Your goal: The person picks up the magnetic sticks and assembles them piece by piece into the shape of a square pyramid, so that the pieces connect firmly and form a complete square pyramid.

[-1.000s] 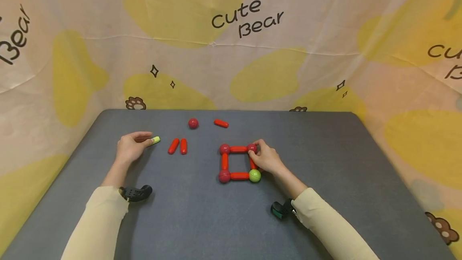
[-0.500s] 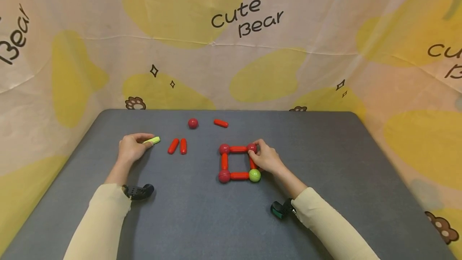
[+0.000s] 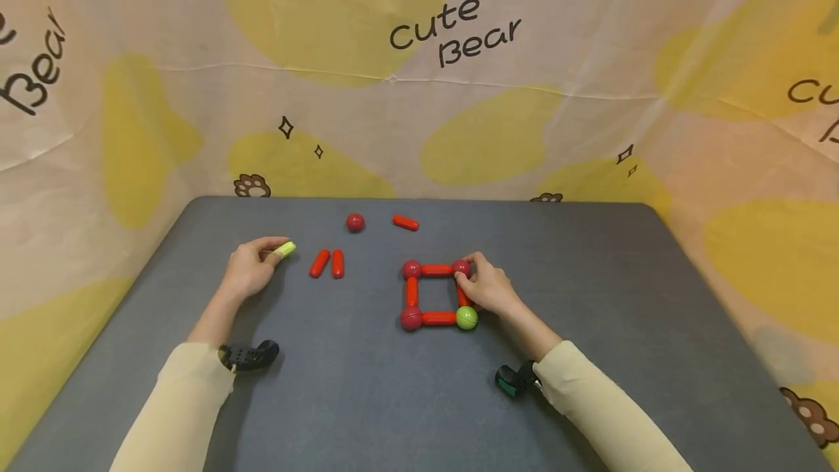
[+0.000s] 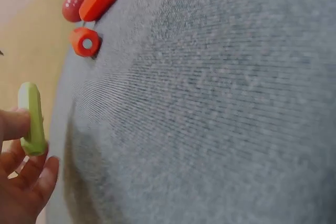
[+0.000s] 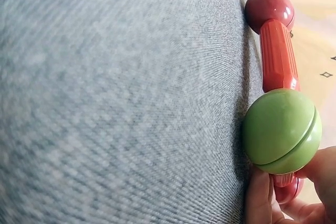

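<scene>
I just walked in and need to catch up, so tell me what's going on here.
A person is working bare-handed at a grey table with balls and sticks. The left grip pinches a light green stick. The right grip holds the far right corner, a red ball, of a joined square whose near right corner is a green ball. Three red sticks and another red ball lie loose on the table.

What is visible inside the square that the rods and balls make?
Only gray tabletop shows inside the square. The right hand partly hides its right-hand rod; the tabletop directly under its sides cannot be seen.
</scene>
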The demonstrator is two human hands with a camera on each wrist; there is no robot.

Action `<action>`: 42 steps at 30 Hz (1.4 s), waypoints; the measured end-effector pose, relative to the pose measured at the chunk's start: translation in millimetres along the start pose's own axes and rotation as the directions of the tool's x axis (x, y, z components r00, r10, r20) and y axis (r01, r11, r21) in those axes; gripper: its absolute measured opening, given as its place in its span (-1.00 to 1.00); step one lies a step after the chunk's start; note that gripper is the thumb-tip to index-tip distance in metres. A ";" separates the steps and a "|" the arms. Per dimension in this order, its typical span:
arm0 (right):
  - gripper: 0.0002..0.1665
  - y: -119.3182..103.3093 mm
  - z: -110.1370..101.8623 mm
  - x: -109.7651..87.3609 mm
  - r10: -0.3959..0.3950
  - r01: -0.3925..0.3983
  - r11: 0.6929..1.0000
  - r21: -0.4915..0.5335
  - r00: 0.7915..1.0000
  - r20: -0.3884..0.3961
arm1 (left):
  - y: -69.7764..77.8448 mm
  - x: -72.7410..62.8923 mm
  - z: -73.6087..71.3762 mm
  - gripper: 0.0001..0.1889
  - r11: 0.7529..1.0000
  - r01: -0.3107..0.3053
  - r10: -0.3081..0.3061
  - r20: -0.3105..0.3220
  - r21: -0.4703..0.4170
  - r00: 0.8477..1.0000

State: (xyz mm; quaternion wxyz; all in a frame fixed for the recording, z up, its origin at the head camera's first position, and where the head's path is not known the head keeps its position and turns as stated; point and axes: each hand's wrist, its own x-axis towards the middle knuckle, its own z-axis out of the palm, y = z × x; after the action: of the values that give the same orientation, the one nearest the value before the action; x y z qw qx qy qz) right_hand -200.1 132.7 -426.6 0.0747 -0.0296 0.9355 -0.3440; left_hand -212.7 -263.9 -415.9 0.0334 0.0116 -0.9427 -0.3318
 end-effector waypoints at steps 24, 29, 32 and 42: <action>-0.55 0.7 1.0 -0.1 -0.017 0.017 1.000 0.001 1.000 -0.004 | 47.9 -18.8 19.0 -0.72 0.973 -0.150 0.163 0.061 -0.173 0.985; -0.55 0.7 1.2 -0.3 -0.011 0.011 1.000 -0.002 1.000 -0.004 | 62.3 -23.7 30.8 -0.74 0.953 -0.205 0.222 0.053 -0.221 0.974; -0.56 0.1 1.1 -0.4 -0.012 0.012 1.000 -0.001 1.000 -0.007 | 70.2 -26.6 37.8 -0.72 0.942 -0.232 0.252 0.054 -0.244 0.966; -0.56 -0.4 0.0 -1.1 -0.013 0.013 1.000 0.006 1.000 -0.004 | 93.7 -37.4 55.9 -0.70 0.902 -0.326 0.355 0.058 -0.283 0.933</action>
State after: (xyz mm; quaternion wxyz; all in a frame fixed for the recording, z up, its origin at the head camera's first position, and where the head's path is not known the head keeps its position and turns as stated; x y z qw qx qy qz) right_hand -199.0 132.5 -426.2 0.0708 -0.0348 0.9345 -0.3471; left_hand -179.3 -154.3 -402.7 0.0409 -0.1761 -0.8767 -0.4458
